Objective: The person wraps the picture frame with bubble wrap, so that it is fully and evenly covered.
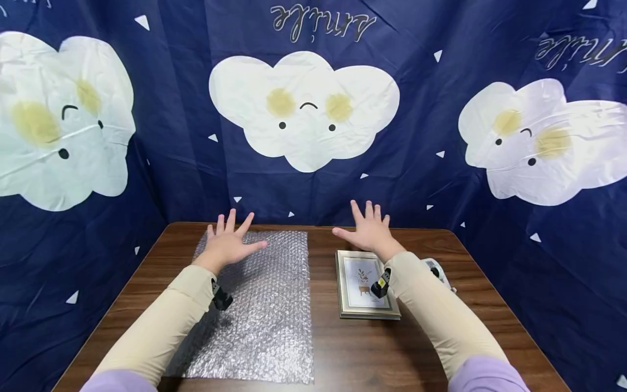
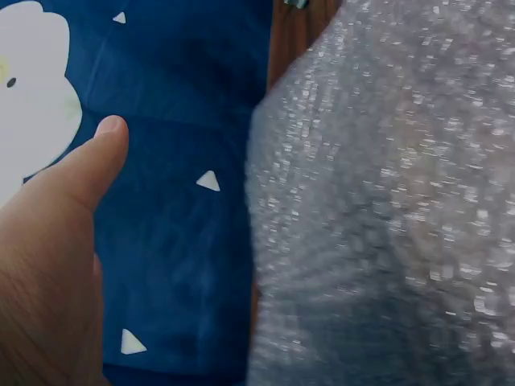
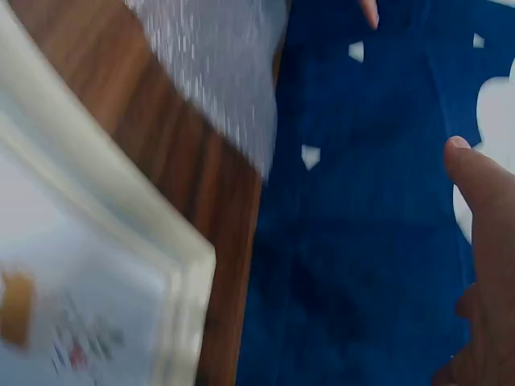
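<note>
My left hand [image 1: 227, 247] is held with its fingers spread above the far left part of a bubble wrap sheet [image 1: 269, 316]; it grips nothing. In the left wrist view its thumb [image 2: 96, 165] points up, with the bubble wrap [image 2: 386, 201] to the right. My right hand [image 1: 367, 233], fingers also spread, hovers just beyond a picture frame [image 1: 348, 288] and holds nothing. The frame has a pale gold border and a plant-in-pot print, partly hidden by the right wrist. A corner of this picture frame [image 3: 189, 265] shows blurred in the right wrist view.
Partly behind the right forearm sits a white and grey object [image 1: 437, 269], perhaps a tape dispenser. The brown wooden table [image 1: 323, 348] is enclosed at the back and sides by a dark blue curtain [image 1: 186, 109] with white clouds. Black cameras are strapped to both wrists.
</note>
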`<state>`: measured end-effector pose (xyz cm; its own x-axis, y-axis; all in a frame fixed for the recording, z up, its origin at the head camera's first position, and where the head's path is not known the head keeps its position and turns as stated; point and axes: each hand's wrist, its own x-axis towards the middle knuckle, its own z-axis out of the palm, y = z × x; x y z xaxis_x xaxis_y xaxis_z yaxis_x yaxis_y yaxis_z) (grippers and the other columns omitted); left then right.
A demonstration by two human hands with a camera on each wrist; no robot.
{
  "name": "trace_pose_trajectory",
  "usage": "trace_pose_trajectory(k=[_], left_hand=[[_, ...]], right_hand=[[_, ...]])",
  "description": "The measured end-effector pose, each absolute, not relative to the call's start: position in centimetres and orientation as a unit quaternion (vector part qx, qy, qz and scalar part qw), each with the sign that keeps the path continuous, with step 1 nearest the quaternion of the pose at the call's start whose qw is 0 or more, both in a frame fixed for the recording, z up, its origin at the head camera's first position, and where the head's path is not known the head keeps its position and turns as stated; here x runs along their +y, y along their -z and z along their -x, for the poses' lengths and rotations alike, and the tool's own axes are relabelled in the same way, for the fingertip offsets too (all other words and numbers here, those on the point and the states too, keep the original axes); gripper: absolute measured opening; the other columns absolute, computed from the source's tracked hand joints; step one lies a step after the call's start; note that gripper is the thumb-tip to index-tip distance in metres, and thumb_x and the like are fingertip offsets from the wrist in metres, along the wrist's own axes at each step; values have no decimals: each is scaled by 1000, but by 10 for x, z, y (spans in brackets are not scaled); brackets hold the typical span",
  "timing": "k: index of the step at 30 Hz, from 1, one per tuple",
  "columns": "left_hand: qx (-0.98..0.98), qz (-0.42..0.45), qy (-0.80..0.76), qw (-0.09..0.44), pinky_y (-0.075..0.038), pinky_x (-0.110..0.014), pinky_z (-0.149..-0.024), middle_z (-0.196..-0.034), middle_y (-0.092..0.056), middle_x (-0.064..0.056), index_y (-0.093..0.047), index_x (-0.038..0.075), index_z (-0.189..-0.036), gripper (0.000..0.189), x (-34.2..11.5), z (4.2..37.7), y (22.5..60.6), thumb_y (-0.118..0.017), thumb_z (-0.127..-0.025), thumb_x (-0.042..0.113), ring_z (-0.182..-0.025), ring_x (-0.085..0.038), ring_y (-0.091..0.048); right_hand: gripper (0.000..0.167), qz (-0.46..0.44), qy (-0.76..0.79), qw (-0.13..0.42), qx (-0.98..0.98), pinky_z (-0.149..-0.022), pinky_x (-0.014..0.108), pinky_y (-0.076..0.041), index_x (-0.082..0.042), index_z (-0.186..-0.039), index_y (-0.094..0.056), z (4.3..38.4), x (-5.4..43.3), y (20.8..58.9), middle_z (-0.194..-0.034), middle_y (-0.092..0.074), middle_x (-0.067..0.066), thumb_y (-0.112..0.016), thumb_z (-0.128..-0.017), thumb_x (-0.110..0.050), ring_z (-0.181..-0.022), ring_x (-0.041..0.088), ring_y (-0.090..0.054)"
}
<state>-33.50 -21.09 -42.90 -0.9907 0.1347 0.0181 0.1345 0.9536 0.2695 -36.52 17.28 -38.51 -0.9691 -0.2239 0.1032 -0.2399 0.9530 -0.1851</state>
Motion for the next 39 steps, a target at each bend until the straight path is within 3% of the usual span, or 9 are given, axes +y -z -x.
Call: trace_pose_trajectory(k=[7,12,21,29,39], left_hand=[[987,-81,-139,17,-5,-76,-113,-166,9,-26,-6,27,-164,107,-218,337,455,-48,-84,85,-149,-56,5],[986,-80,-142,46,-5,-77,-112,-166,5,-28,-11,24,-164,105,-224,338,471,-52,-85,80,-148,-57,4],[982,-60,-161,80,-2,-81,-108,-164,-1,-33,-16,18,-164,107,-240,337,486,-54,-85,79,-145,-62,4],[977,-50,-181,105,5,-78,-110,-165,-1,-31,-20,13,-162,112,-250,338,495,-56,-82,81,-147,-59,6],[981,-48,-152,106,-5,-78,-111,-165,-6,-30,-23,19,-162,106,-261,336,492,-55,-83,81,-146,-60,0]], right_hand=[[114,-176,-113,45,-977,-117,70,-11,-12,-163,-14,321,126,407,-163,-14,32,-50,-83,-84,-151,50,-9],[114,-232,-109,31,-966,-117,67,-17,-7,-162,-19,276,91,433,-163,-17,29,-53,-83,-82,-150,48,-16],[108,-354,-86,2,-931,-112,61,-35,-4,-153,-41,219,54,472,-156,-36,27,-61,-80,-81,-142,46,-37],[104,-380,-48,-8,-924,-111,47,-42,-9,-147,-51,203,44,490,-151,-45,20,-71,-73,-78,-139,35,-46],[104,-373,-8,-16,-928,-114,41,-39,-14,-149,-51,208,50,489,-156,-43,15,-71,-71,-79,-142,32,-43]])
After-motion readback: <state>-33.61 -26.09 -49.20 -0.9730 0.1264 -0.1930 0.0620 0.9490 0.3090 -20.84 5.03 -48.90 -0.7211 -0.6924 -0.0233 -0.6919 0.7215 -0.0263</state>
